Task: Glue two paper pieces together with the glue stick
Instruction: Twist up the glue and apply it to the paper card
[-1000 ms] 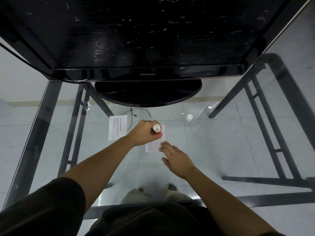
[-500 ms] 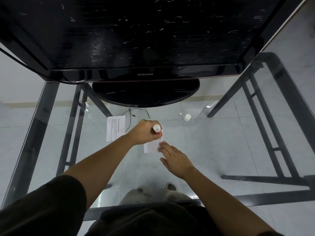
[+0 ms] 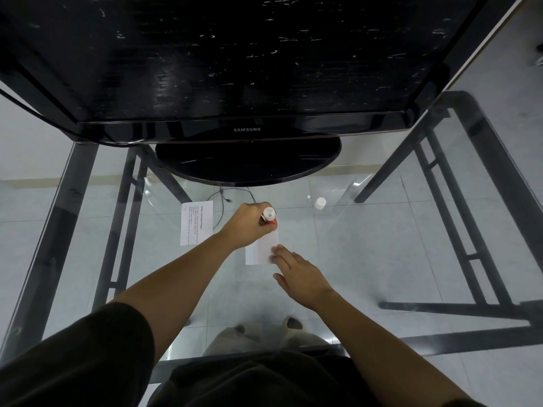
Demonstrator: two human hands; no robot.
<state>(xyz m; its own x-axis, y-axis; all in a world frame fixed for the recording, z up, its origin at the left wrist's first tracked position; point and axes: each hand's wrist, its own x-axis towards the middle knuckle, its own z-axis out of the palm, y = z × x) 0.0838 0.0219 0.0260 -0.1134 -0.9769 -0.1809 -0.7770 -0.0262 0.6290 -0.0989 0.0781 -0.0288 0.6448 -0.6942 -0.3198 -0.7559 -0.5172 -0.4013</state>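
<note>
My left hand (image 3: 248, 224) is closed around a red-and-white glue stick (image 3: 269, 217), held over the far end of a small white paper piece (image 3: 261, 250) lying on the glass table. The stick's lower tip is hidden by my hand. My right hand (image 3: 296, 270) lies flat, its fingertips pressing on the paper's near right edge. A second paper piece (image 3: 196, 223), printed with small text, lies flat to the left of my left hand.
A white cap (image 3: 320, 203) stands on the glass table (image 3: 411, 230) to the right. A large black monitor (image 3: 249, 69) on a round base (image 3: 248, 163) fills the far side. Black table legs and a cable show through the glass.
My left hand with the glue stick has shifted slightly over the paper's far end. My right hand stays pressed on the paper's near edge.
</note>
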